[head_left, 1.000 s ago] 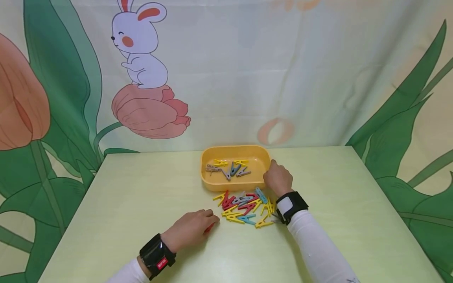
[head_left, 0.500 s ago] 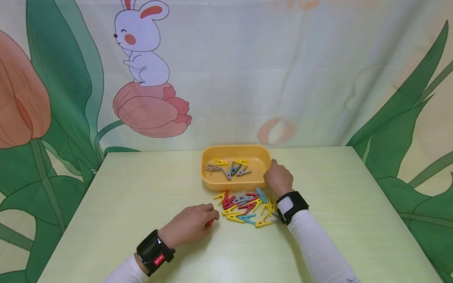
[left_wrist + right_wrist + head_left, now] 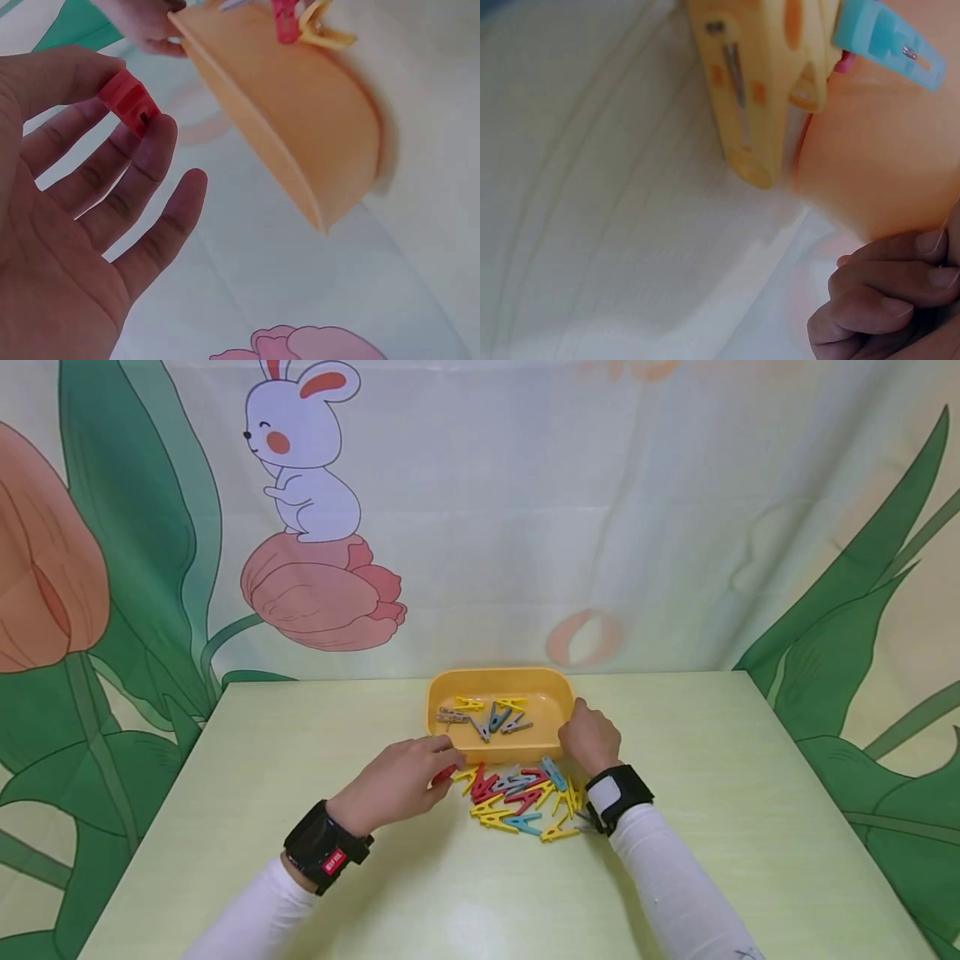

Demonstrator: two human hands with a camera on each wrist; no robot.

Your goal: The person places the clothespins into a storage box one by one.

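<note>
My left hand [image 3: 397,781] pinches a red clothespin [image 3: 446,773] between thumb and fingertips, just off the front left corner of a yellow tray [image 3: 502,756]. In the left wrist view the red clothespin [image 3: 131,101] is clear, and the lower fingers spread away from it. At the tray's right end, my right hand [image 3: 591,739] grips the rim; its curled fingers [image 3: 870,307] lie against the outer wall in the right wrist view. Inside the tray are several yellow, blue and grey clothespins, among them a dark blue one [image 3: 498,718].
A loose pile of red, yellow, blue and grey clothespins lies in front of the tray, with a light blue clothespin [image 3: 553,773] at its back. A yellow clothespin [image 3: 742,90] looms close to the right wrist camera. Behind the table [image 3: 300,735] hangs a printed curtain [image 3: 480,527].
My left hand has lifted the red clothespin off the table left of the pile and moved it away from me, up to the tray's corner. The right hand has stayed at the rim.
</note>
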